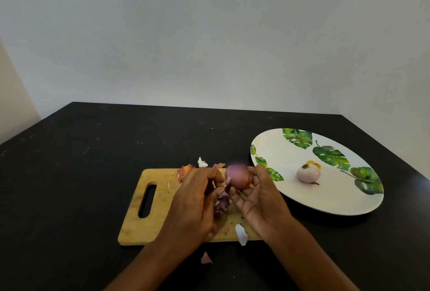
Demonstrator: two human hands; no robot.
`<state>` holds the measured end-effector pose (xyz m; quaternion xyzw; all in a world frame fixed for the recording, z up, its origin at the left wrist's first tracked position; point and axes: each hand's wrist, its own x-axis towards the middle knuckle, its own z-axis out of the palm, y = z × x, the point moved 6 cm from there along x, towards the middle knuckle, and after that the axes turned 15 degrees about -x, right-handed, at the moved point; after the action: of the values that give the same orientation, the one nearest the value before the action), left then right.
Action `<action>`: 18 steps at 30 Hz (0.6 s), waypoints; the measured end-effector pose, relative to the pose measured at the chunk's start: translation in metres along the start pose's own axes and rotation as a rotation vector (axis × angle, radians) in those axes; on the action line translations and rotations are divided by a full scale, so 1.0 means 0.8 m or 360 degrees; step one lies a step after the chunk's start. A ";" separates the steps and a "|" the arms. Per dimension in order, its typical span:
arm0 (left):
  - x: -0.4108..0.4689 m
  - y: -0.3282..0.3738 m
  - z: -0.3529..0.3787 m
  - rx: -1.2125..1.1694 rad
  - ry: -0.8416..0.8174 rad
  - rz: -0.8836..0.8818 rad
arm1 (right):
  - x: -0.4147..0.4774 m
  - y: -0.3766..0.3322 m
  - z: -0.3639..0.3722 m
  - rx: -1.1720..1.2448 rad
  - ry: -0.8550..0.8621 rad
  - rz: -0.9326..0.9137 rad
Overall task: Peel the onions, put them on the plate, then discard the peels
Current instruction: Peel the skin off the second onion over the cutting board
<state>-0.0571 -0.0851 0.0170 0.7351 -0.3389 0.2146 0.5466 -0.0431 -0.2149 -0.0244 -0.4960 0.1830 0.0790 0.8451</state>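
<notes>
My right hand point(258, 200) grips a small purple onion point(237, 177) above the wooden cutting board point(149, 202). My left hand point(197, 200) pinches a strip of skin point(226, 183) at the onion's left side. Loose peels point(222, 203) lie under the hands on the board. More peels point(202, 162) lie at the board's far edge. One pale piece point(241, 234) sits at the near edge and another scrap point(206, 258) lies on the table. A pale peeled onion point(308, 174) rests on the white plate point(290, 197) with green leaf prints, to the right.
The board and plate sit on a black table point(69, 186). The board's handle slot point(147, 201) faces left. A plain wall stands behind the table's far edge.
</notes>
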 end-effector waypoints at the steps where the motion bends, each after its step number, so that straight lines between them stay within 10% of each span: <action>1: 0.000 0.000 0.001 0.0004 -0.0014 -0.0002 | 0.001 -0.001 -0.002 0.0031 0.0014 0.0008; 18: 0.001 -0.020 -0.004 0.0463 -0.0061 -0.0156 | 0.009 -0.014 -0.019 0.0290 0.0064 -0.0053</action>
<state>-0.0446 -0.0793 0.0076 0.8261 -0.2783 0.2205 0.4377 -0.0363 -0.2343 -0.0247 -0.4214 0.1982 0.0380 0.8841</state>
